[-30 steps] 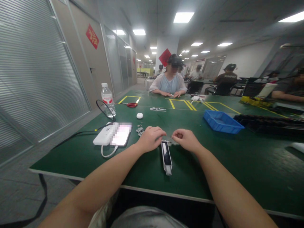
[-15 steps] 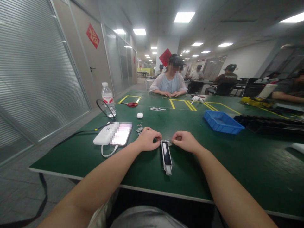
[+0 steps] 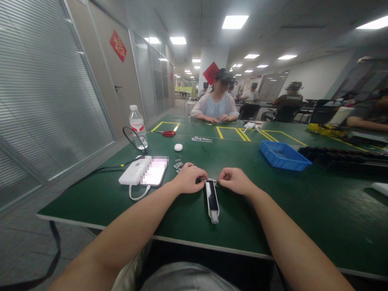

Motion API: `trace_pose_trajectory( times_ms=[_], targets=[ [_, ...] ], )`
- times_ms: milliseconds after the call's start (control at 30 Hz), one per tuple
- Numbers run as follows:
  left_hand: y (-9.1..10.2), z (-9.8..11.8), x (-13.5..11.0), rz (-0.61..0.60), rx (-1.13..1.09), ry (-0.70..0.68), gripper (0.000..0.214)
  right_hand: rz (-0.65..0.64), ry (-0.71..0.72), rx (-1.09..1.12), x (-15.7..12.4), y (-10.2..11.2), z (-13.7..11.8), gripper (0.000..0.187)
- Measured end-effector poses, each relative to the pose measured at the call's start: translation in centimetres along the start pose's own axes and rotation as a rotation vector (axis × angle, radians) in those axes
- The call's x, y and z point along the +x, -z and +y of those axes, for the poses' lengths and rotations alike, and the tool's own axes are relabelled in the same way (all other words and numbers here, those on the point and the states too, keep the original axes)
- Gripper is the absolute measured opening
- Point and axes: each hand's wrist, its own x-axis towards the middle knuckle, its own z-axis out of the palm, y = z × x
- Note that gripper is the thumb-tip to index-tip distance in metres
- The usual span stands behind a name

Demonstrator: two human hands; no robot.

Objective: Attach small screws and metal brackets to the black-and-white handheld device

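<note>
My left hand (image 3: 188, 178) and my right hand (image 3: 235, 180) rest on the green table (image 3: 273, 202), both pinched closed at the far end of a long narrow black-and-silver device (image 3: 212, 199) that lies between them, pointing toward me. A thin small metal piece (image 3: 211, 180) spans between the two pinches; I cannot make out what it is. A few small metal parts (image 3: 178, 165) lie just beyond my left hand.
A white power bank (image 3: 131, 175) with a cable and a phone (image 3: 154, 171) lie at left. Behind them stand a water bottle (image 3: 138, 126), red scissors (image 3: 167, 133) and a white puck (image 3: 178, 147). A blue tray (image 3: 283, 155) sits at right. Other people sit at the far side.
Both hands have drawn closer together at the device's far end, and their fingers have tightened into pinches. The device has not moved.
</note>
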Motion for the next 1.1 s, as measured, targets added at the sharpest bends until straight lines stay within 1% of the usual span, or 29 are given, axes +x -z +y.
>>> trace_pose_trajectory(
  times_ms=[167, 433, 533, 600, 667, 933, 1100],
  targets=[
    [0.16, 0.12, 0.03, -0.012, -0.010, -0.001, 0.018, -0.007, 0.024, 0.027, 0.00, -0.05, 0.13, 0.006],
    [0.08, 0.01, 0.02, -0.018, -0.011, -0.001, 0.017, -0.038, 0.018, 0.058, -0.03, 0.03, -0.05, 0.007],
    [0.06, -0.03, 0.02, -0.023, -0.014, -0.001, 0.018, -0.047, 0.032, 0.156, 0.03, -0.01, 0.17, 0.015],
    [0.09, -0.02, 0.01, -0.026, -0.013, -0.005, 0.019, -0.060, 0.018, 0.209, 0.07, 0.00, 0.36, 0.022],
    [0.15, 0.01, 0.01, -0.028, -0.010, -0.002, 0.019, -0.082, -0.002, 0.234, 0.09, 0.05, 0.49, 0.024],
    [0.17, 0.00, 0.03, -0.040, 0.007, 0.003, 0.017, -0.125, -0.028, 0.268, 0.19, 0.13, 0.66, 0.022],
    [0.06, -0.07, 0.04, -0.041, 0.007, 0.003, 0.018, -0.126, -0.030, 0.275, 0.22, 0.14, 0.66, 0.022]
  ],
)
